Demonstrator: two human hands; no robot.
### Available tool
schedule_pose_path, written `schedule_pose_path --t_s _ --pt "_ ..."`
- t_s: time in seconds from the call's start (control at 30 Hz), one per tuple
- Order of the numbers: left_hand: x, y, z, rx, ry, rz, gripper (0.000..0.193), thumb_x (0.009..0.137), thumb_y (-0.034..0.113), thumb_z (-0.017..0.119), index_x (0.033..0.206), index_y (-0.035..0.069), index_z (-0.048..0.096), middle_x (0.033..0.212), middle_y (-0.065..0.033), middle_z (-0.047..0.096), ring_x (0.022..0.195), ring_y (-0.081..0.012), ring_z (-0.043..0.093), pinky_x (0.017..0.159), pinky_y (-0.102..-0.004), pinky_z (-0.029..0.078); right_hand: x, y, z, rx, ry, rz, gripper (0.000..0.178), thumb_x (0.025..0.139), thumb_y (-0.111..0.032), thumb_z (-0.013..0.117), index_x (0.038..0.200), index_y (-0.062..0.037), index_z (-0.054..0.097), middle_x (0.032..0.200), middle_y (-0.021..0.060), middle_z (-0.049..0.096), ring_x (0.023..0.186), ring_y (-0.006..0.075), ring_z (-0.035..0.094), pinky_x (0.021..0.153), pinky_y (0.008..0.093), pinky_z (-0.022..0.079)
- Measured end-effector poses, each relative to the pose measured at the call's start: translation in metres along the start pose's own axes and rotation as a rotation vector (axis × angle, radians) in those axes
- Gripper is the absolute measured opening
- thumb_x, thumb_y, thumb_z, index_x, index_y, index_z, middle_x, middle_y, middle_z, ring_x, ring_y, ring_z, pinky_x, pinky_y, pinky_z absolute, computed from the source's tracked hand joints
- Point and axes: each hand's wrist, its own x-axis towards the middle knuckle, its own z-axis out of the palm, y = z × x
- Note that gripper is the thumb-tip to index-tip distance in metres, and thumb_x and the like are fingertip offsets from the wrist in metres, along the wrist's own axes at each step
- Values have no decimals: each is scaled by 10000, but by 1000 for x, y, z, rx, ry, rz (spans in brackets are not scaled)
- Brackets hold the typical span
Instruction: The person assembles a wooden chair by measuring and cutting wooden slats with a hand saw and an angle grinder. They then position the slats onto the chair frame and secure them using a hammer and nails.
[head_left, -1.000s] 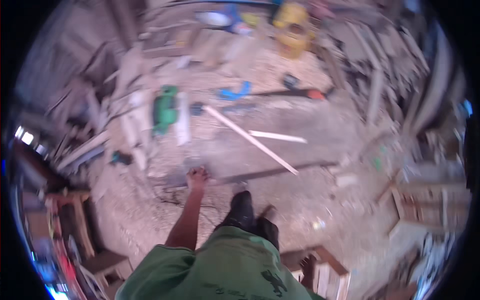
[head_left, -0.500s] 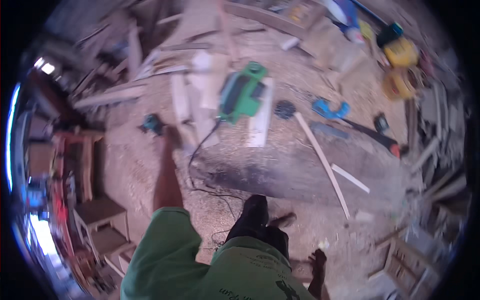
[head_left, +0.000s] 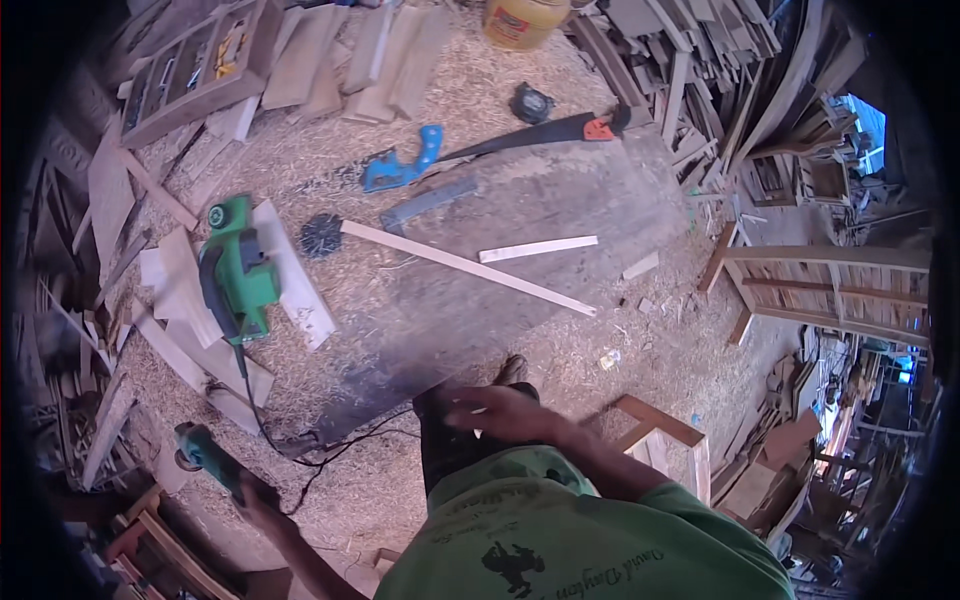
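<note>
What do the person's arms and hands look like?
The left hand and right hand have no gloves that I can see. The forearms are bare too. The right one comes out of a short green sleeve, part of a green shirt with dark lettering and a dark printed figure. The left sleeve doesn't show clearly.

Teal power tool [head_left: 217, 463], apparently smooth plastic

Left hand [head_left: 262, 503] is closed in a grip at near left; its forearm [head_left: 310, 565] slants in from the near edge. Right hand [head_left: 495, 412] is near centre, slightly blurred, fingers pointing left, forearm angled.
</note>
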Motion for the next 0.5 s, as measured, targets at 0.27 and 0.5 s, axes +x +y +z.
schedule_pose_path --t_s 0.27,0.5 --pt "-264 -11 79 226 -966 184 715 862 212 889 1435 35 501 1202 -106 631 1022 -182 647 849 -369 570 -7 -17 55 606 231 -388 492 1038 -292 781 1401 -1 622 1161 100 763 1048 209 748 931 353 607" --pt "-405 13 190 497 -1554 277 692 959 345 836 1440 -7 485 1225 -176 647 1124 -275 659 980 -419 537 -127 121 -40 1321 750 -110 291 967 -207 829 1158 -66 661 979 33 726 822 143 716 759 323 614"
